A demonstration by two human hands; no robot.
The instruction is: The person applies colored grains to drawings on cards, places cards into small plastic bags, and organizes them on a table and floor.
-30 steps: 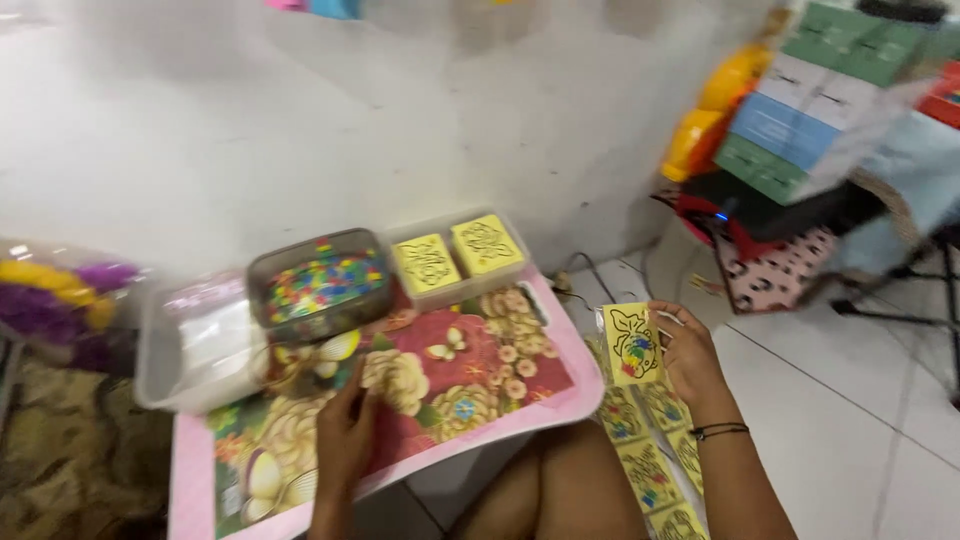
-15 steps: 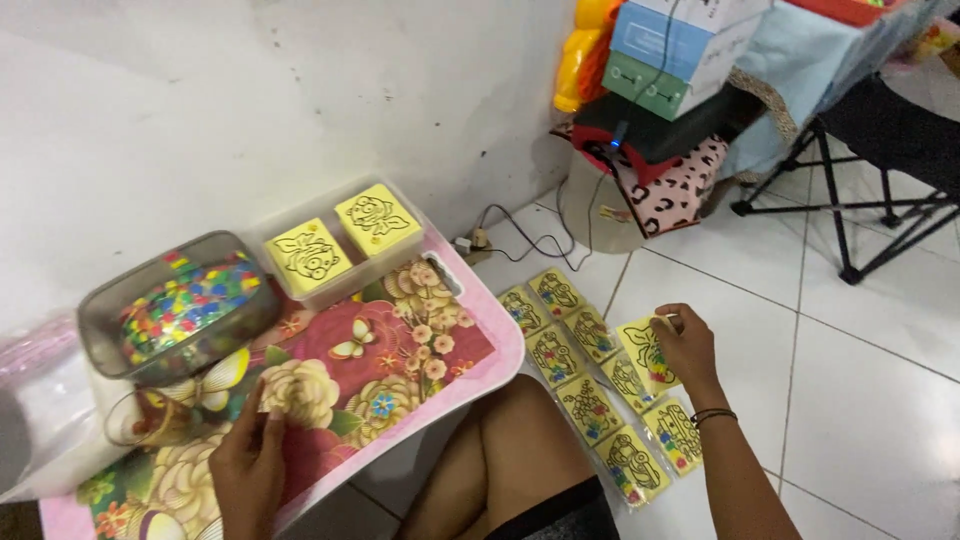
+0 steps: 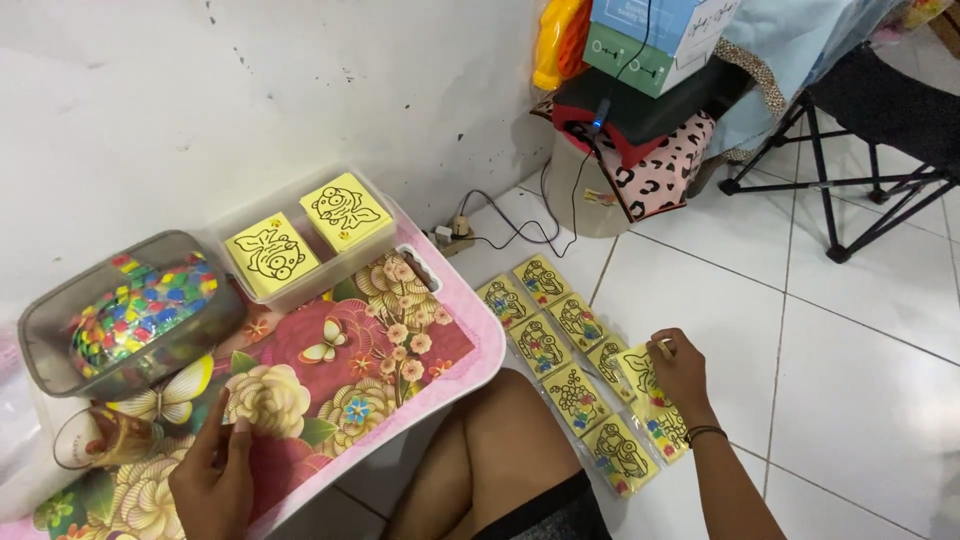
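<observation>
My right hand rests low over the white tiled floor, fingers pinched on a yellow picture card at the right end of several yellow cards laid out in two rows. My left hand lies on the flowered pink lap table, fingers loosely together, nothing visible in it. A clear tub at the table's back holds two stacks of yellow cards. A lidded clear box of coloured small pieces stands at the back left. My bare knee shows between table and cards.
A small glass cup stands left of my left hand. A power strip with cables lies by the wall. Stacked boxes and a leopard-print bag sit at the back, and a black folding chair stands to the right.
The view has swung down and right, showing the floor cards fully. My right hand has come down with its yellow card to the rows on the floor. My left hand stays on the table.
</observation>
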